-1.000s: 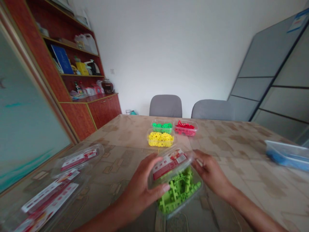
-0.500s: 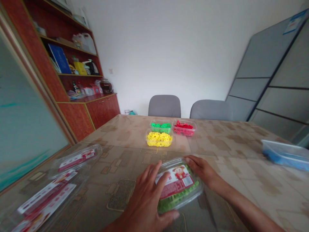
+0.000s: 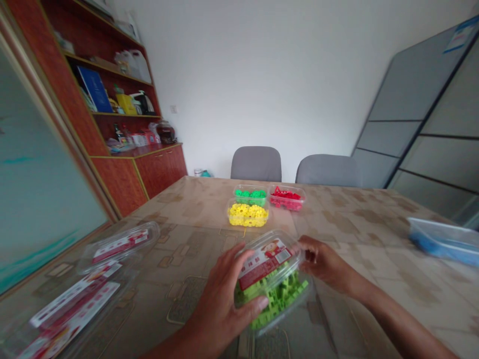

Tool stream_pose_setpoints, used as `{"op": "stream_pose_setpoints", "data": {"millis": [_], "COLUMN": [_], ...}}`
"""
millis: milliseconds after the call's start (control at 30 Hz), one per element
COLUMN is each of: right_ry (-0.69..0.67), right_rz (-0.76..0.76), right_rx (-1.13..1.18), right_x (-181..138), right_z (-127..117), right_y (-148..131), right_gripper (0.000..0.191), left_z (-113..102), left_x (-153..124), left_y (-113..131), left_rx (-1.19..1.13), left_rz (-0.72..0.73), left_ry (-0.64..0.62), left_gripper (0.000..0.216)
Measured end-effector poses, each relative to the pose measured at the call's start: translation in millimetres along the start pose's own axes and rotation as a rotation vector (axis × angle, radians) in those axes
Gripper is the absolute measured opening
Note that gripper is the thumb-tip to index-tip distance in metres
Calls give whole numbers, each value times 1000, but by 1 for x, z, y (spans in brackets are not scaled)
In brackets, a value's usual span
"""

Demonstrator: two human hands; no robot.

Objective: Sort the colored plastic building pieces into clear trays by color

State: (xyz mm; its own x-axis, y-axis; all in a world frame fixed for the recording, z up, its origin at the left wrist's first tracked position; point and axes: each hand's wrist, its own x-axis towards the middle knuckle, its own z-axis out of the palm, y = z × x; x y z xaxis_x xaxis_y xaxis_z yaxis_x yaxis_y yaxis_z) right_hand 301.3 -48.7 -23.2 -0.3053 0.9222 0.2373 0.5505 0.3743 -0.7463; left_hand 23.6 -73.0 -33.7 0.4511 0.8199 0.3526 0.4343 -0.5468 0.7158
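Note:
In front of me is a clear plastic box full of light green plastic pieces. Its clear lid, bearing a red and white label, is tilted up at the near side so the pieces show below it. My left hand wraps the left side of the box, thumb over the near part and fingers along the lid's left edge. At the lid's right corner, the curled fingers of my right hand grip its rim. Some of those fingertips are hidden.
Beyond stand open clear boxes of yellow pieces, green pieces and red pieces. Several labelled lids lie at left. A box with blue contents is at right. Two grey chairs stand behind the table.
The lid has come up from the near side of the box, uncovering the light green pieces. My right hand has moved slightly right with the lid's corner; the left thumb has shifted up.

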Motion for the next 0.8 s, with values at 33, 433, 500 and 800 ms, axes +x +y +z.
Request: {"op": "stream_pose_setpoints", "data": {"millis": [33,433,500,800], "right_ry": [0,-23,-19,-104], "right_rz": [-9,-106,-141,-207], "right_rx": [-24,-171,-185,-292], "right_x": [0,3,2,-1], "right_z": [0,2,2,-5], "right_y": [-3,-15,-16,-18], "right_gripper": [17,27,25,22], "left_z": [0,-4,-6,-12], "left_x": [0,8,9,13], "left_y": [0,-1,1,0], "left_rx": [-24,-149,-150,-132], "left_rz": [-10,-70,-76,-79], "left_ry": [4,29,27,68], "left_gripper": [58,56,56,56]}}
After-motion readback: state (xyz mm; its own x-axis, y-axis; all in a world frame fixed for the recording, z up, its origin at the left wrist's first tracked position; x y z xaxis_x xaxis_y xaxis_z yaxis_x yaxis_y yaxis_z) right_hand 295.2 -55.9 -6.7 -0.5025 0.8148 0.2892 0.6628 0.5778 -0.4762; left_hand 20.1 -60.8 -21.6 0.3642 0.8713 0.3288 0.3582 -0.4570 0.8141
